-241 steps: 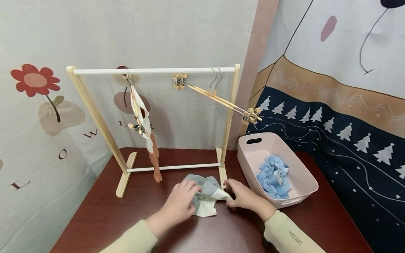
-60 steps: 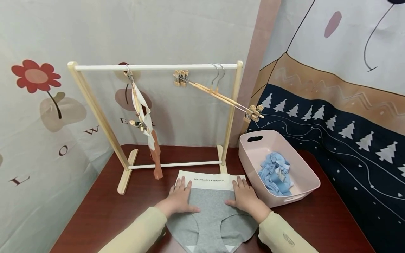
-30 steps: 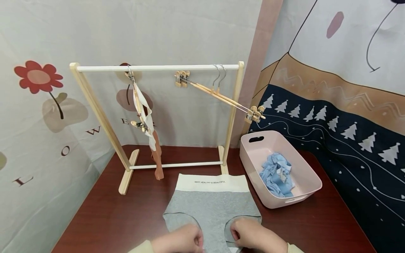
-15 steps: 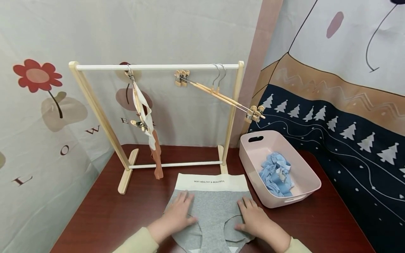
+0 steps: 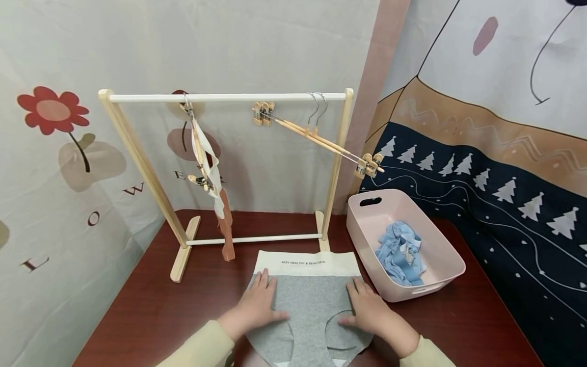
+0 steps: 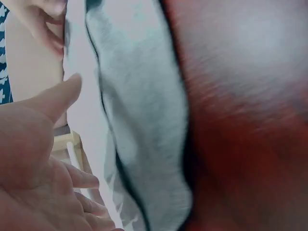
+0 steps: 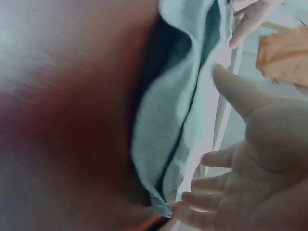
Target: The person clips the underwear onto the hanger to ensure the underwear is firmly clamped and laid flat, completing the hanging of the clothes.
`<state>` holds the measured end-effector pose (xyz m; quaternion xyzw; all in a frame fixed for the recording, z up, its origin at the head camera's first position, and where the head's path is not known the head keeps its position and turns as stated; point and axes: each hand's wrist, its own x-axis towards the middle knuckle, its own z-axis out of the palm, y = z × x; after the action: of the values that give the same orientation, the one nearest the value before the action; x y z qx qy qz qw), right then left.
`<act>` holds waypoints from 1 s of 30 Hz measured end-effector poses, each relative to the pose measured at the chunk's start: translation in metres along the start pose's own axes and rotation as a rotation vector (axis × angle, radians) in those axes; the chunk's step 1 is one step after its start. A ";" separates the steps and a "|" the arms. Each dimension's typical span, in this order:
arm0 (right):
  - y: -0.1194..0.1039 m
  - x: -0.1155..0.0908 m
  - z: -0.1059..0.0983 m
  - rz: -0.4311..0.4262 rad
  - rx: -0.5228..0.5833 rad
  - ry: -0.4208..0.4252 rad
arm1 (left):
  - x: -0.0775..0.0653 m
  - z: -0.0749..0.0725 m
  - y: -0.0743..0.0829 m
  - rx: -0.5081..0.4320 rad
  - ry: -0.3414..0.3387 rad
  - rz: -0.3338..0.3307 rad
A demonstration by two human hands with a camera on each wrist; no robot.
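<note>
Grey underpants (image 5: 308,300) with a white printed waistband lie spread on the table, waistband toward the rack. My left hand (image 5: 257,303) rests flat on their left side, fingers extended toward the waistband. On the right side my right hand (image 5: 369,311) lies the same way, thumb pointing inward. The left wrist view shows the left palm (image 6: 38,163) with straight fingers beside the grey cloth (image 6: 139,110). In the right wrist view the right palm (image 7: 274,159) is next to the leg opening's edge. Neither hand grips anything.
A wooden drying rack (image 5: 229,98) stands behind. Two clip hangers (image 5: 312,135) hang at its right; a white and brown garment (image 5: 213,178) hangs from a clip hanger at its left. On the right, a pink basket (image 5: 440,255) holds blue cloth (image 5: 401,252).
The crumpled grey cloth has been spread flat. Both hands dropped to its lower part with curled fingers one second ago, then moved back up onto its sides, now slightly farther toward the waistband.
</note>
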<state>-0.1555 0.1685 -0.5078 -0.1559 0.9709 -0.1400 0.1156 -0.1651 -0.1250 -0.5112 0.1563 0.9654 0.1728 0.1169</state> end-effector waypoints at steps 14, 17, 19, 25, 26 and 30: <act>-0.007 0.041 0.003 0.042 -0.051 -0.032 | 0.029 -0.003 -0.008 0.061 -0.031 -0.036; -0.005 0.042 0.001 0.055 -0.063 -0.039 | 0.032 -0.005 -0.009 0.048 -0.031 -0.059; -0.005 0.042 -0.001 0.061 -0.064 -0.045 | 0.034 -0.005 -0.008 0.041 -0.032 -0.072; -0.009 0.038 -0.005 0.090 -0.078 -0.063 | 0.032 -0.004 -0.007 0.023 -0.012 -0.086; -0.010 0.037 -0.006 0.094 -0.082 -0.062 | 0.032 -0.004 -0.006 0.020 -0.010 -0.088; -0.014 0.039 -0.010 0.097 -0.065 -0.061 | 0.032 -0.005 -0.006 0.003 -0.009 -0.107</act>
<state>-0.1901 0.1446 -0.5012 -0.1164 0.9774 -0.0978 0.1466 -0.1974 -0.1206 -0.5145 0.1054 0.9721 0.1640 0.1301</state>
